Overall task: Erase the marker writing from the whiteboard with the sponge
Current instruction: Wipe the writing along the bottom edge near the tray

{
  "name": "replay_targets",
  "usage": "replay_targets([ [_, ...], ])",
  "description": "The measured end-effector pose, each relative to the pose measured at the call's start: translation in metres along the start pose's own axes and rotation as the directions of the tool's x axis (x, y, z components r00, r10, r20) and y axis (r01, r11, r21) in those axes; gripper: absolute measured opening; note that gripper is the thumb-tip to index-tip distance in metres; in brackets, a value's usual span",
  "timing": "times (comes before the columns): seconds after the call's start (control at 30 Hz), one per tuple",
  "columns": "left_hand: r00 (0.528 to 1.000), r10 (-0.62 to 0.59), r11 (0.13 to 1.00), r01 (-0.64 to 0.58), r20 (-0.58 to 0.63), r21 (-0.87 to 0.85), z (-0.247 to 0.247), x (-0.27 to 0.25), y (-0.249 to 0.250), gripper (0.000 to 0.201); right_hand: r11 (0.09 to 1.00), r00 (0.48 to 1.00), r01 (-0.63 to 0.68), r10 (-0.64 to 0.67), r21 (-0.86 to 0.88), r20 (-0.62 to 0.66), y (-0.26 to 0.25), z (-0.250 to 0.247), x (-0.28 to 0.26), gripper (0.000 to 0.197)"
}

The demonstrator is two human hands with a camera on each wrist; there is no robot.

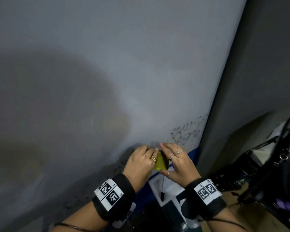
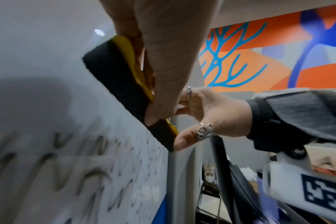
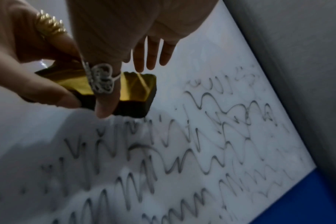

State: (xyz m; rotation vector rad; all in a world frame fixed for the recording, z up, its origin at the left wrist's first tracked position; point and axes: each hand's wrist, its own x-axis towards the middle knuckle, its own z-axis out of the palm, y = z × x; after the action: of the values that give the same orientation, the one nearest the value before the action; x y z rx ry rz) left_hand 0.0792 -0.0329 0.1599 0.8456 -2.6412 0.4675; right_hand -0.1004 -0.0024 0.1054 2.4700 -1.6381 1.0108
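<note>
Both hands on sponge (image 1: 160, 161), yellow back, black pad facing whiteboard (image 1: 107, 64), low near its right edge. Left hand (image 1: 140, 162) curled round the 9 o'clock side; right hand (image 1: 177, 162) pinching the 3 o'clock side, thumb under, fingers fairly straight. Marker writing (image 1: 187, 133) at 1 o'clock of sponge, more scribbles below.

Office-like room: wall whiteboard (image 1: 141, 64), painted orange-blue mural (image 2: 259, 53), grey partition (image 1: 258, 81).

Black wristbands (image 1: 114, 196) with white tags; rings (image 1: 153, 158) on fingers (image 1: 166, 149).
</note>
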Motion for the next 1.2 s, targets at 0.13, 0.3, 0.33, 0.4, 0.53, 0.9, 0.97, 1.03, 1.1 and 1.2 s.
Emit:
replay_targets([
  [0.13,0.997,0.078,0.997,-0.078,0.0,-0.004,-0.004,-0.005,0.005,0.056,0.997,0.997,-0.071,0.07,-0.031,-0.031,-0.022,0.009,-0.014,0.088],
  [0.3,0.998,0.062,0.997,-0.061,-0.005,0.043,-0.025,0.006,0.0,0.072,0.9,0.902,-0.43,0.425,-0.074,-0.075,-0.027,0.004,-0.028,0.082],
  [0.33,0.999,0.037,0.998,-0.035,-0.03,0.058,-0.034,0.012,-0.003,0.071,0.831,0.829,-0.556,0.554,-0.012,-0.07,-0.027,-0.001,-0.03,0.083],
  [0.4,0.998,-0.018,0.995,0.023,-0.055,0.097,-0.051,0.024,-0.009,0.073,0.613,0.632,-0.752,0.775,0.241,0.003,-0.023,-0.006,-0.033,0.079],
  [0.53,0.991,-0.132,0.959,0.122,0.022,0.256,-0.075,0.036,-0.02,0.067,0.063,0.376,-0.636,0.896,0.769,0.238,-0.035,-0.009,-0.01,0.035],
  [0.9,0.953,-0.219,0.911,0.124,0.208,0.392,-0.074,0.024,-0.053,0.075,-0.199,0.237,-0.506,0.903,0.839,0.357,-0.09,0.011,0.054,0.026],
  [0.97,0.954,-0.217,0.91,0.122,0.205,0.395,-0.072,0.025,-0.054,0.075,-0.197,0.231,-0.5,0.908,0.843,0.349,-0.087,0.011,0.056,0.026],
  [1.03,0.956,-0.222,0.91,0.134,0.19,0.391,-0.069,0.026,-0.053,0.076,-0.197,0.209,-0.514,0.915,0.835,0.345,-0.078,0.009,0.058,0.028],
  [1.1,0.96,-0.229,0.9,0.145,0.161,0.411,-0.064,0.028,-0.052,0.078,-0.175,0.181,-0.511,0.935,0.841,0.305,-0.062,0.007,0.061,0.029],
  [1.2,0.965,-0.244,0.878,0.178,0.095,0.444,-0.054,0.028,-0.052,0.08,-0.162,0.148,-0.51,0.951,0.844,0.272,-0.032,0.004,0.064,0.026],
])
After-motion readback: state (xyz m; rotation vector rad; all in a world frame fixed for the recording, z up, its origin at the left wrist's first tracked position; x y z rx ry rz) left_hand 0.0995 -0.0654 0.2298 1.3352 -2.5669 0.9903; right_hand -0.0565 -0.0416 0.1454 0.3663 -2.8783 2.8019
